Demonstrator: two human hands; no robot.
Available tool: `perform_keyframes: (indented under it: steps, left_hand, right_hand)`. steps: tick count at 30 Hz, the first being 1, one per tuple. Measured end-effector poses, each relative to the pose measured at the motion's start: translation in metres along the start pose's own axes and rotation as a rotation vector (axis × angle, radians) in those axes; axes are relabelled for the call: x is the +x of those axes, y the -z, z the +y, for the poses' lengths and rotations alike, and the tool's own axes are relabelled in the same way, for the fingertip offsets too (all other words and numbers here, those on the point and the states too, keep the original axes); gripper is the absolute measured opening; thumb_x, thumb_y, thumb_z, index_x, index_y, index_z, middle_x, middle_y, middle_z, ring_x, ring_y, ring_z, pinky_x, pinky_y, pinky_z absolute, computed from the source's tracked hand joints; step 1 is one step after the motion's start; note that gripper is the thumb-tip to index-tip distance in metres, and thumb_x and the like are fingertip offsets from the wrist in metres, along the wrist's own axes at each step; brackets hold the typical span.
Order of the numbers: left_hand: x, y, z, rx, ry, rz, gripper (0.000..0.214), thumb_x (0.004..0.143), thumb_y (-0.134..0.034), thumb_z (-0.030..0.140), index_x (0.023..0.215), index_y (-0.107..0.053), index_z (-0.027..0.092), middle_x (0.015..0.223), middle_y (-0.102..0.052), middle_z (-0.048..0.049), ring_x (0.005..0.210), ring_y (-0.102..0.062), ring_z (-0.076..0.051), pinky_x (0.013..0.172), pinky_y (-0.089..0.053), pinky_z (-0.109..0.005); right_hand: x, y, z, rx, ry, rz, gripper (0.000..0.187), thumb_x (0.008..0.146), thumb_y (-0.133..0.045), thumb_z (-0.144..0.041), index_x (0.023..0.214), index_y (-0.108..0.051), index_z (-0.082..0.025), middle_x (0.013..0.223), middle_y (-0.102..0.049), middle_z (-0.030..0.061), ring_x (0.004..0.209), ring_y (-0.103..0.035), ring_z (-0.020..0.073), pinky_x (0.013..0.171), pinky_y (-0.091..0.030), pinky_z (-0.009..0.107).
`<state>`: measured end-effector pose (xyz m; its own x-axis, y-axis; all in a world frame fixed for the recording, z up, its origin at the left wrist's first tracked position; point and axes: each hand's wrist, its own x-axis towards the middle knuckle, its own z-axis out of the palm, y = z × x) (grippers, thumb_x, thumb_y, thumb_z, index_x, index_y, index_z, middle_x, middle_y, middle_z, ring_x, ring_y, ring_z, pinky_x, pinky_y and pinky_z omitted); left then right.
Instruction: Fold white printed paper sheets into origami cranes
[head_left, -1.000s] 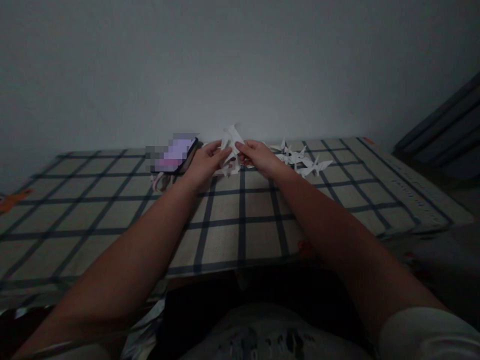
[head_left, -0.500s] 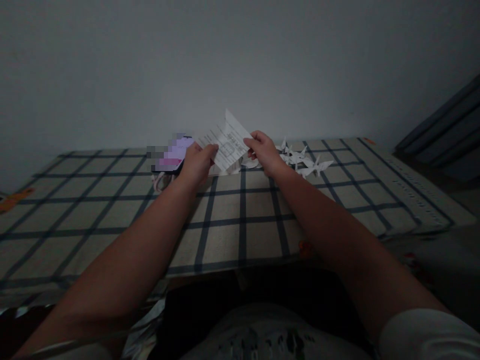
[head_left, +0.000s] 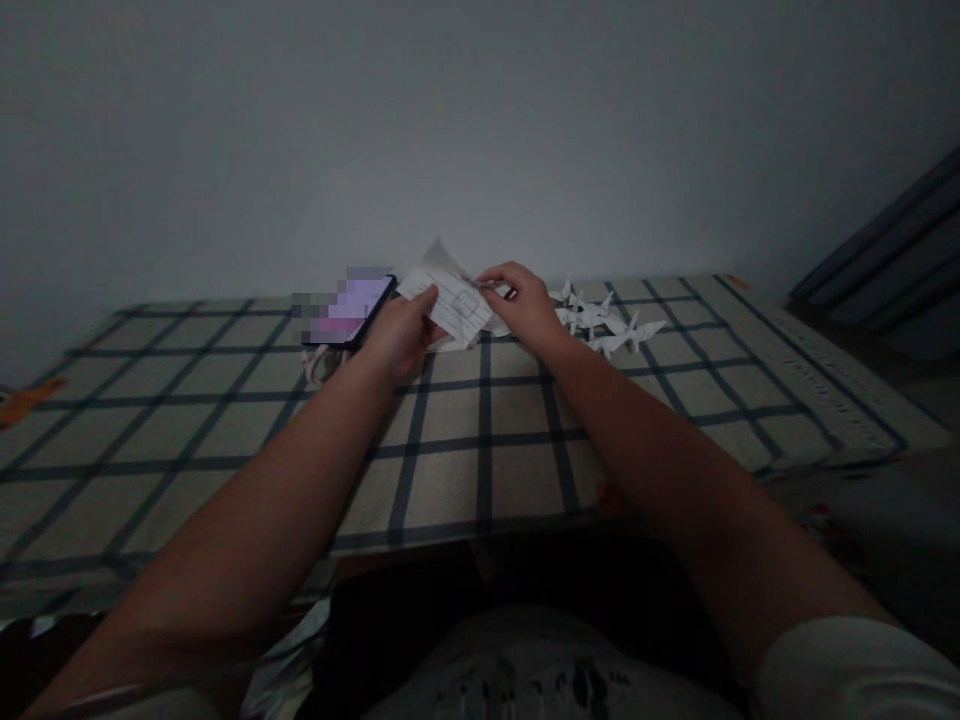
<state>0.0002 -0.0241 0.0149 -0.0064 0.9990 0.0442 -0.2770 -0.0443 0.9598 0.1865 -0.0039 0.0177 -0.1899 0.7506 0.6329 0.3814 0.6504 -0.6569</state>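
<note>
A white printed paper sheet [head_left: 452,297] is held just above the checked tablecloth [head_left: 480,440] at the far side of the table. My left hand [head_left: 400,330] pinches its left edge with thumb on top. My right hand [head_left: 517,300] grips its right edge, fingers curled over it. The sheet lies tilted, nearly flat. More white paper pieces lie under and behind it, partly hidden.
A phone [head_left: 346,311] with a lit screen lies left of my left hand, a pale cord [head_left: 319,362] coiled before it. Several folded white paper cranes [head_left: 604,322] sit right of my right hand. A wall rises behind the table; a dark slatted object [head_left: 889,270] stands at right.
A folded piece has been opened out into a flat sheet. It was raised upright half a second ago and now is lowered and tilted flatter; both hands stayed on its edges.
</note>
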Motion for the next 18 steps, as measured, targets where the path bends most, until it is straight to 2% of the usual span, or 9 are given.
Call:
perform_keyframes:
  steps: [3, 7, 10, 12, 15, 18]
  left_hand:
    - [0.0046, 0.0019, -0.0028, -0.052, 0.015, -0.008, 0.018, 0.092, -0.056, 0.028, 0.102, -0.063, 0.015, 0.104, -0.074, -0.0103, 0.097, -0.072, -0.020, 0.089, -0.059, -0.035]
    - [0.0077, 0.0035, -0.0059, -0.091, 0.029, -0.037, 0.019, 0.093, -0.054, 0.026, 0.107, -0.063, 0.016, 0.111, -0.073, -0.0107, 0.103, -0.071, -0.021, 0.091, -0.058, -0.035]
    - [0.0059, 0.0027, -0.0048, -0.115, 0.027, -0.052, 0.021, 0.093, -0.055, 0.025, 0.110, -0.063, 0.017, 0.118, -0.072, -0.0099, 0.108, -0.069, -0.020, 0.095, -0.058, -0.034]
    - [0.0038, 0.0017, -0.0024, -0.146, 0.016, -0.067, 0.021, 0.093, -0.054, 0.024, 0.111, -0.063, 0.017, 0.120, -0.071, -0.0098, 0.111, -0.068, -0.020, 0.096, -0.057, -0.033]
    - [0.0019, 0.0005, 0.0016, -0.160, 0.011, -0.080, 0.021, 0.094, -0.053, 0.024, 0.110, -0.063, 0.015, 0.120, -0.071, -0.0113, 0.114, -0.067, -0.021, 0.098, -0.056, -0.034]
    - [0.0026, 0.0013, 0.0032, -0.154, 0.039, -0.085, 0.022, 0.095, -0.051, 0.025, 0.109, -0.063, 0.014, 0.120, -0.070, -0.0131, 0.115, -0.066, -0.021, 0.098, -0.057, -0.034]
  right_hand:
    - [-0.0013, 0.0010, -0.0027, -0.049, 0.071, -0.040, 0.023, 0.084, -0.055, -0.012, 0.099, -0.070, -0.021, 0.100, -0.059, 0.0067, 0.097, -0.055, 0.0186, 0.089, -0.046, 0.034]
    - [-0.0030, 0.0003, -0.0066, -0.020, 0.040, -0.047, 0.030, 0.086, -0.054, -0.013, 0.111, -0.067, -0.023, 0.104, -0.058, 0.0065, 0.096, -0.055, 0.0184, 0.093, -0.047, 0.037]
    - [-0.0034, -0.0026, -0.0056, 0.019, 0.005, 0.006, 0.032, 0.087, -0.058, -0.017, 0.118, -0.063, -0.023, 0.105, -0.060, 0.0054, 0.092, -0.055, 0.0167, 0.090, -0.048, 0.034]
    - [-0.0035, -0.0047, -0.0029, 0.031, -0.027, 0.007, 0.027, 0.087, -0.060, -0.023, 0.114, -0.063, -0.020, 0.102, -0.061, 0.0054, 0.088, -0.055, 0.0161, 0.088, -0.048, 0.033]
    - [-0.0044, -0.0070, 0.0013, -0.014, -0.047, -0.074, 0.019, 0.087, -0.062, -0.031, 0.099, -0.065, -0.017, 0.094, -0.063, 0.0062, 0.084, -0.055, 0.0166, 0.086, -0.049, 0.034]
    - [-0.0058, -0.0080, 0.0022, 0.008, -0.056, -0.111, 0.021, 0.088, -0.060, -0.032, 0.102, -0.064, -0.017, 0.093, -0.064, 0.0065, 0.083, -0.057, 0.0169, 0.085, -0.049, 0.034]
